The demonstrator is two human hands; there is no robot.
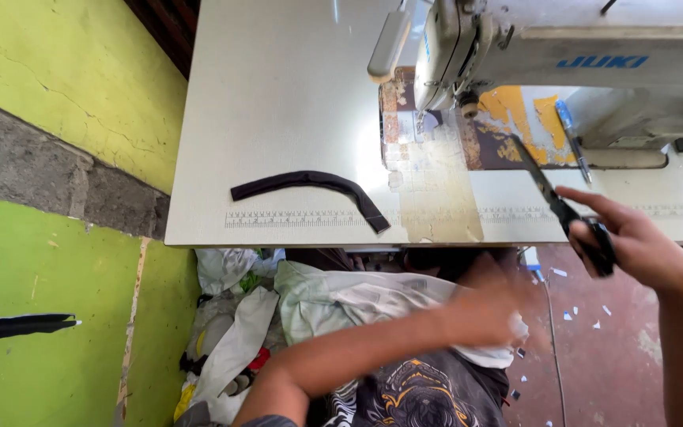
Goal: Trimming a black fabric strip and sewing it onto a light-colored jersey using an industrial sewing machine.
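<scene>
The left half of the worktop (pixel 278 95) lies open except for a curved black fabric strip (pixel 310 188); the sewing machine (pixel 563 63) blocks the right.

There is just one view, from a camera worn on the person's head, looking steeply down over the near edge of the sewing table (pixel 278 95). It sits close above the work: the tabletop fills the upper half, with the sewing machine (pixel 563 63) cut off at the top right corner. Below the table edge it takes in the person's lap and the floor (pixel 610 348). The green and grey wall (pixel 49 158) runs down the left side.
</scene>
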